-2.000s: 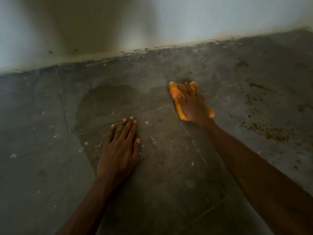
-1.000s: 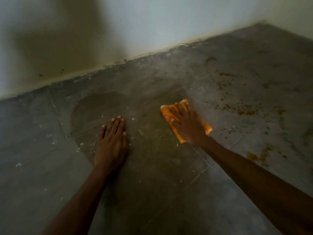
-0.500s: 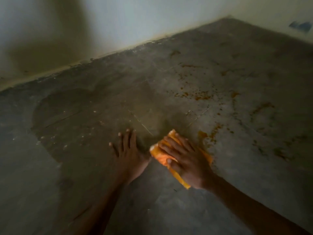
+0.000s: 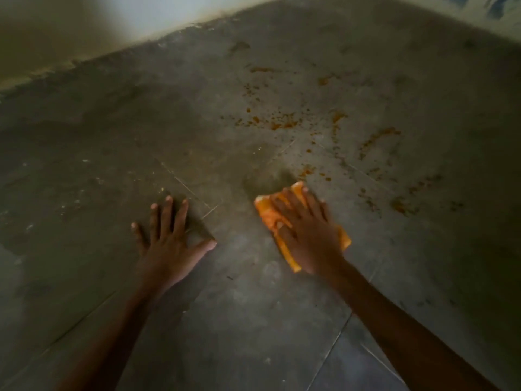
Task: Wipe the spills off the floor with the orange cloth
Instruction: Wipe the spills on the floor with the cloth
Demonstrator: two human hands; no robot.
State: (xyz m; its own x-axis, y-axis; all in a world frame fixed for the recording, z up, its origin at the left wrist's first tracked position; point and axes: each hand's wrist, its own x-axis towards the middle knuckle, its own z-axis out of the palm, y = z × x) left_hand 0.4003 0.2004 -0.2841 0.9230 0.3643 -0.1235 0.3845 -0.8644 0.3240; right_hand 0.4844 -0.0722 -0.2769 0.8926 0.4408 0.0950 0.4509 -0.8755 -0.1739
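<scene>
The orange cloth (image 4: 266, 214) lies folded flat on the grey tiled floor (image 4: 253, 320), under the right hand (image 4: 307, 235). That hand presses down on it with its fingers (image 4: 291, 203) straight and slightly spread, palm flat, nothing curled round the fabric. The cloth's edges show past the hand on the left, at the fingertips and at the corner on the right.

Left of the cloth, well apart from it, the left hand (image 4: 169, 244) rests palm down on the bare floor. Its 4 fingers are extended, its thumb is stretched out toward the cloth, and it holds nothing.

Just beyond the cloth's far edge is a dark, smeared-looking patch (image 4: 267, 179). Beyond and to the right of the cloth, orange-brown spills (image 4: 282, 124) are scattered over the tiles as drops, specks and short streaks, the nearest ones just beside the cloth's far corner. Far left of the cloth the floor is a darker shade, dotted with small pale flecks.

Farther beyond the cloth, a pale wall (image 4: 84, 29) meets the floor along a rough, dirty edge. Thin tile joints cross the floor near the cloth.
</scene>
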